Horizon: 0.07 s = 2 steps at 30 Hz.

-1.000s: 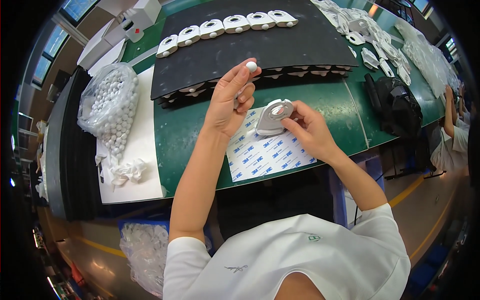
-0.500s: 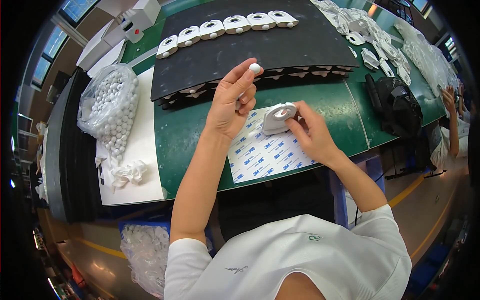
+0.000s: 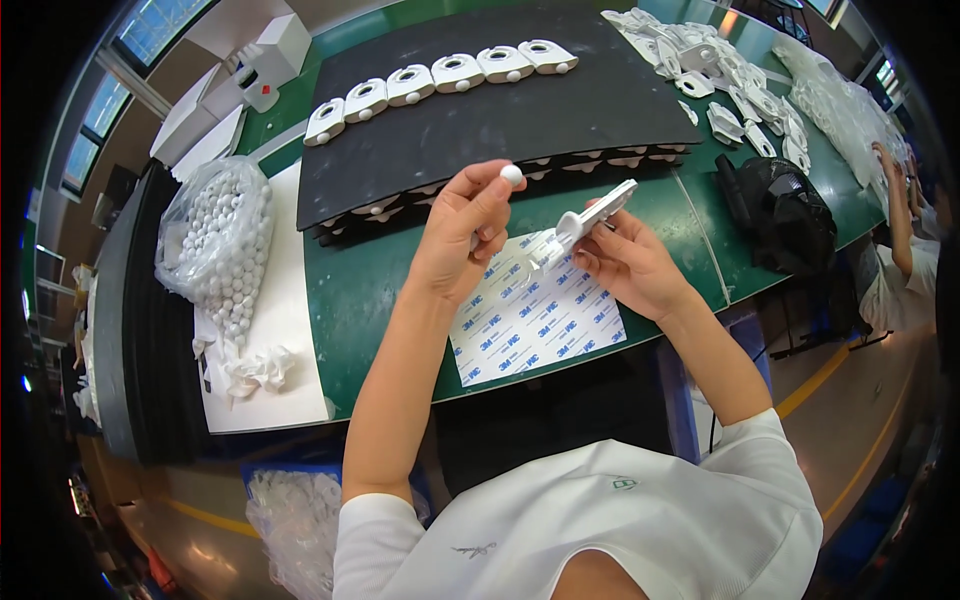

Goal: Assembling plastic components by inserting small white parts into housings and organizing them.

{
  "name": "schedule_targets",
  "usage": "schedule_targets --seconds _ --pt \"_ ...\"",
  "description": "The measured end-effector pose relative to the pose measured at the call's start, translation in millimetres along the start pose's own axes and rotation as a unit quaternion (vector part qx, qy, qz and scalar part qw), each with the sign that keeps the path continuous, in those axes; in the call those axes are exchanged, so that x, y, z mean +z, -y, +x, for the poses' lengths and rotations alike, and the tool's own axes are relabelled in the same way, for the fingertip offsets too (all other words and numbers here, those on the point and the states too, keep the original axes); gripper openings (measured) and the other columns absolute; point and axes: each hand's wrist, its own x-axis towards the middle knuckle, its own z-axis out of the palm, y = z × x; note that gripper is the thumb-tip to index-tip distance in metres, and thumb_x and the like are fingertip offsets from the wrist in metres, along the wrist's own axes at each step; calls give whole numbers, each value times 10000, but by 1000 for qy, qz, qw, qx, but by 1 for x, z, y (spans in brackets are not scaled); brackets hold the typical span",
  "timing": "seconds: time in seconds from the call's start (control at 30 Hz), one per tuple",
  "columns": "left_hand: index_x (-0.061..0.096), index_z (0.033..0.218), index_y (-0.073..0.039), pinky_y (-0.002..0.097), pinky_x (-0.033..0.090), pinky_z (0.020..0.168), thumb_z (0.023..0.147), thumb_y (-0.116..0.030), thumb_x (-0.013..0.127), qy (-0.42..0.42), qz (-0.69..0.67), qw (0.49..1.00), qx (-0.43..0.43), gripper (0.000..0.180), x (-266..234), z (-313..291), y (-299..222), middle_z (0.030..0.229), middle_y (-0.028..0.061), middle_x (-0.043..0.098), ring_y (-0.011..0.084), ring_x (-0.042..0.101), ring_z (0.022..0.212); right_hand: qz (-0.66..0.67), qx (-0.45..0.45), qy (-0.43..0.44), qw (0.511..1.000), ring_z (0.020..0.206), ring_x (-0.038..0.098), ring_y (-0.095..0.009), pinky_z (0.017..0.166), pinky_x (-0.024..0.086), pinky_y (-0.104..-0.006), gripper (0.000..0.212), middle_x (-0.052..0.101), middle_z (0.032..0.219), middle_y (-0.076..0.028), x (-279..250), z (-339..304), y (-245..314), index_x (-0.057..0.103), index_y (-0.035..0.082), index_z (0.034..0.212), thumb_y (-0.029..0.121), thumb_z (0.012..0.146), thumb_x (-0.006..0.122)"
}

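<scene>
Between the thumb and forefinger of my left hand (image 3: 455, 235) a small white ball (image 3: 512, 175) is pinched, with the other fingers curled into the palm. My right hand (image 3: 640, 268) grips a white plastic part (image 3: 596, 214), tilted so that its thin edge shows. The ball and the part are apart. Below both hands lies a white sheet with blue print (image 3: 540, 325) on the green table (image 3: 380, 300). Several similar plastic parts (image 3: 458, 73), with round holes and white balls at their near edges, stand in a row on a black board (image 3: 440, 135).
At the left, a clear bag of white balls (image 3: 222, 235) lies on white board beside crumpled white tissue (image 3: 262, 372). More loose white parts (image 3: 690, 60) are heaped at the far right, near a black bag (image 3: 785, 215). Another person's arm (image 3: 893, 200) shows at the right edge.
My right hand has turned the plastic part from face-on to edge-on and moved slightly right. My left hand still pinches the ball, a little lower in view. The whole view has shifted slightly.
</scene>
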Motion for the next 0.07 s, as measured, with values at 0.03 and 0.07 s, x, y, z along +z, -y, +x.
schedule_targets --seconds 0.03,0.07 --pt "564 1023 -86 135 239 397 815 -165 638 9 10 1000 -2 235 0 0 1 923 26 586 16 345 528 29 11 22 999 970 515 -154 835 441 -292 257 529 1060 -42 -3 1 2 455 96 1156 113 902 491" --pt "550 1045 -81 144 253 392 814 -164 638 21 29 999 -18 261 -1 1 0 931 26 585 14 355 528 58 23 43 997 1000 515 -177 892 427 -313 269 528 1069 -31 -5 1 3 453 100 1165 115 900 495"
